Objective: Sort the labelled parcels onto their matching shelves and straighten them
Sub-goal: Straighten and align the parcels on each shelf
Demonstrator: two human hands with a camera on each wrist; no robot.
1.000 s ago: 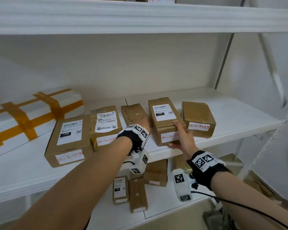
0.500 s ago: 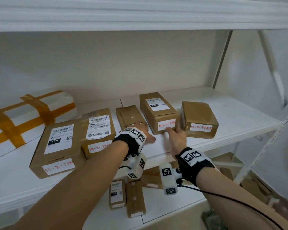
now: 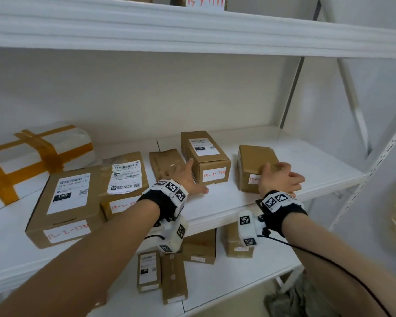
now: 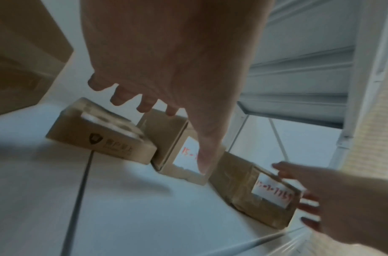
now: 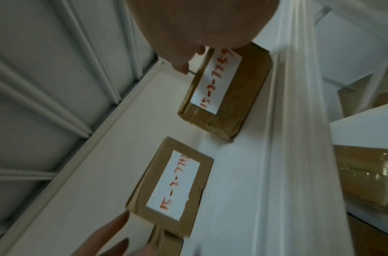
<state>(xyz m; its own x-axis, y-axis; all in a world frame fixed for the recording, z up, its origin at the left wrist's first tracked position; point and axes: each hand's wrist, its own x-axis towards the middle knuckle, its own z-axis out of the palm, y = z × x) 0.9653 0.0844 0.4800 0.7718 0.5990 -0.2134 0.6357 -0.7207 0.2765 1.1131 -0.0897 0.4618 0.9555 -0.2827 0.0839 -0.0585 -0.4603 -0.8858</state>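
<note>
Both hands on middle-shelf parcels.
Right hand (image 3: 280,179) grips the rightmost parcel (image 3: 255,160); left hand (image 3: 188,177), fingers straight, touches the labelled box (image 3: 205,154) at its 9 o'clock.

Middle shelf (image 3: 215,209), 9 to 3 o'clock: taped bundle (image 3: 32,156) far at 9, big box (image 3: 64,207) at its front, labelled box (image 3: 124,181) next, flat box (image 3: 167,163) behind left hand (image 3: 188,179), tall box (image 3: 204,156) centre, wrapped parcel (image 3: 254,163) at 3 under right hand (image 3: 281,179). Upper shelf (image 3: 192,28) at 12, one parcel (image 3: 205,2) on it. Lower shelf (image 3: 215,294) at 6, four boxes (image 3: 173,277) on it.
</note>
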